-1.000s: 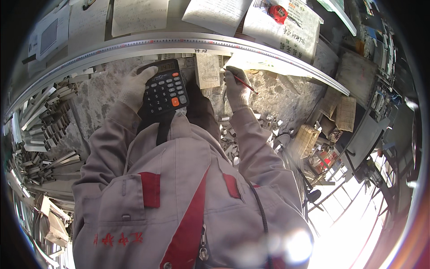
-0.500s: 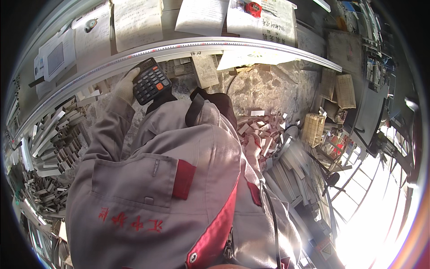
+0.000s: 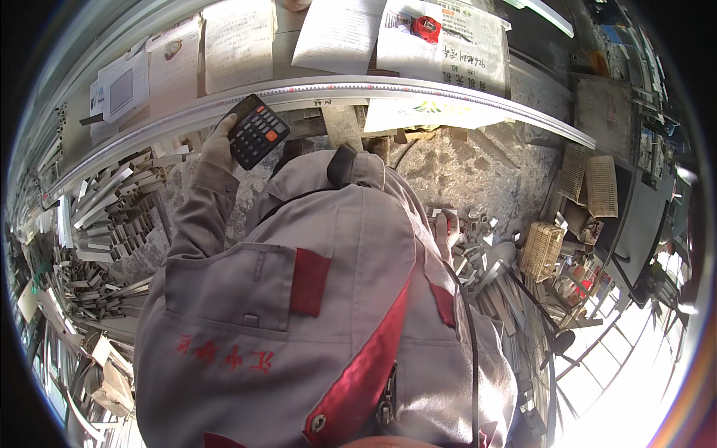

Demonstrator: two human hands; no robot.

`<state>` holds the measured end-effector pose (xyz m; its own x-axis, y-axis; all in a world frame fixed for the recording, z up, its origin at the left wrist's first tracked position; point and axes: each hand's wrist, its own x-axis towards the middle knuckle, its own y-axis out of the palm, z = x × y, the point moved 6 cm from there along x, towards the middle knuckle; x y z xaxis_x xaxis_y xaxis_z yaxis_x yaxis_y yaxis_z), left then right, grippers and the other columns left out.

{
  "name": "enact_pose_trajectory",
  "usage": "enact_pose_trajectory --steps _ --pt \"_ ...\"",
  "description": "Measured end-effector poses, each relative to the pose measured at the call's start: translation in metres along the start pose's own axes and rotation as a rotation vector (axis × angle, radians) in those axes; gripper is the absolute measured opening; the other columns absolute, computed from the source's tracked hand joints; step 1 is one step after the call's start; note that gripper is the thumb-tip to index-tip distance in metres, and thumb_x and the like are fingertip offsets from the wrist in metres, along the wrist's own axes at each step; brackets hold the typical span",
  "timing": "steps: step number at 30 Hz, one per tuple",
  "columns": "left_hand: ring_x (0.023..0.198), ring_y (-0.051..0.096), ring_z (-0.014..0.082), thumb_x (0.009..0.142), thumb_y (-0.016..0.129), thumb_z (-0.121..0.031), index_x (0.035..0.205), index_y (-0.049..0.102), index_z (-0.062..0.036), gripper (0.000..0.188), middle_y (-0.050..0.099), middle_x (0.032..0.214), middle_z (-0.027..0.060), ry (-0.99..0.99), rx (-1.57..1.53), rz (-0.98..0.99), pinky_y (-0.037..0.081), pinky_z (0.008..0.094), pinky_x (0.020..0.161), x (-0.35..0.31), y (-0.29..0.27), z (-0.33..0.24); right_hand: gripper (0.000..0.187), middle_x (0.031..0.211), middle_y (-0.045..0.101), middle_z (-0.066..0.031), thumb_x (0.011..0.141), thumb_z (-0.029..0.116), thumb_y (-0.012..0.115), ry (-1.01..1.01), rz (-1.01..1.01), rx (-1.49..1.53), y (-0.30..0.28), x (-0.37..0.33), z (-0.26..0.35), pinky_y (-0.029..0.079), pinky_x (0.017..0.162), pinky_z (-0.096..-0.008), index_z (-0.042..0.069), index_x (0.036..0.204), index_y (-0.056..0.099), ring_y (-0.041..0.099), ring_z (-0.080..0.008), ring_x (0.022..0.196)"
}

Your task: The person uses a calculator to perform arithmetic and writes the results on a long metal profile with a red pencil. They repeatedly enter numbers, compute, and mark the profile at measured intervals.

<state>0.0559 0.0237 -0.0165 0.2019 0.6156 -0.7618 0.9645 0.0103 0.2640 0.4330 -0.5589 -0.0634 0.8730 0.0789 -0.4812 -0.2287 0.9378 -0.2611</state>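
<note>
My left hand (image 3: pixel 218 146), in a pale glove, is closed on the left edge of a black calculator (image 3: pixel 260 136) with grey keys and one orange key. The calculator is tilted, its keys facing up, just on the near side of a long silver rail with a measuring scale (image 3: pixel 321 91). At my right side, beyond the sleeve, shows what looks like my right hand (image 3: pixel 447 228), gloved and hanging low. Its fingers are too small and partly hidden to make out. Grey sleeves and the jacket front cover much of the middle.
Written sheets (image 3: pixel 239 41) lie behind the rail, with a red tape measure (image 3: pixel 426 29) on one. Metal profile offcuts (image 3: pixel 119 205) are heaped at the left. Wicker-like baskets (image 3: pixel 543 250) and long profiles stand at the right. A pale sheet (image 3: pixel 426 113) lies against the rail's near side.
The whole view has shifted, so rail and papers appear lower and further right. My left hand still holds the calculator. A gloved shape now shows more plainly at my right side.
</note>
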Motion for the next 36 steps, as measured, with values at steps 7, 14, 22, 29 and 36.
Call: enact_pose_trajectory --steps 7,14,22,29,36 --pt "0.079 0.078 0.0225 0.104 0.073 -0.024 0.124 0.072 -0.0033 0.029 0.079 0.101 0.011 -0.018 -0.067 -0.177 0.068 0.0372 0.069 -0.075 0.028 0.055 0.016 0.082 0.065 0.0005 0.094 0.01 0.068 0.118 -0.075 -0.229 -0.086 0.161 0.024 0.046 0.055 -0.026 0.007 0.11 0.072 0.056 -0.009 0.063" --pt "0.077 0.078 0.0227 0.102 0.076 -0.022 0.123 0.072 -0.0035 0.028 0.079 0.1 0.011 -0.038 -0.081 -0.25 0.068 0.0368 0.068 -0.137 0.057 0.081 0.021 0.08 0.063 0.0016 0.096 0.01 0.068 0.118 -0.043 -0.174 -0.091 0.25 0.06 0.045 0.053 -0.0253 0.011 0.116 0.071 0.056 -0.0089 0.061" --pt "0.075 0.078 0.0205 0.1 0.078 -0.02 0.118 0.075 -0.0033 0.024 0.079 0.097 0.0095 -0.065 0.031 -0.205 0.068 0.035 0.065 -0.107 0.091 0.074 0.023 0.09 0.073 -0.0063 0.103 0.014 0.065 0.007 0.047 0.003 -0.01 0.184 0.145 0.055 0.057 -0.026 0.006 0.124 0.071 0.064 -0.0111 0.065" --pt "0.082 0.073 0.0114 0.099 0.08 -0.02 0.121 0.076 -0.003 0.028 0.079 0.101 0.0049 0.146 0.22 0.115 0.06 0.0264 0.074 -0.093 0.17 0.024 0.022 0.085 0.075 -0.0082 0.107 0.006 0.06 -0.446 0.458 -0.026 0.13 0.027 0.3 0.058 0.068 -0.0272 0.001 0.122 0.075 0.069 -0.0124 0.072" --pt "0.083 0.073 0.0124 0.099 0.08 -0.02 0.121 0.075 -0.0029 0.028 0.078 0.104 0.0064 0.159 0.182 0.07 0.061 0.0264 0.075 -0.086 0.14 0.026 0.015 0.098 0.078 -0.009 0.099 -0.004 0.07 -0.689 0.507 -0.223 0.19 -0.075 0.354 0.058 0.08 -0.0292 0.003 0.11 0.077 0.072 -0.0132 0.086"
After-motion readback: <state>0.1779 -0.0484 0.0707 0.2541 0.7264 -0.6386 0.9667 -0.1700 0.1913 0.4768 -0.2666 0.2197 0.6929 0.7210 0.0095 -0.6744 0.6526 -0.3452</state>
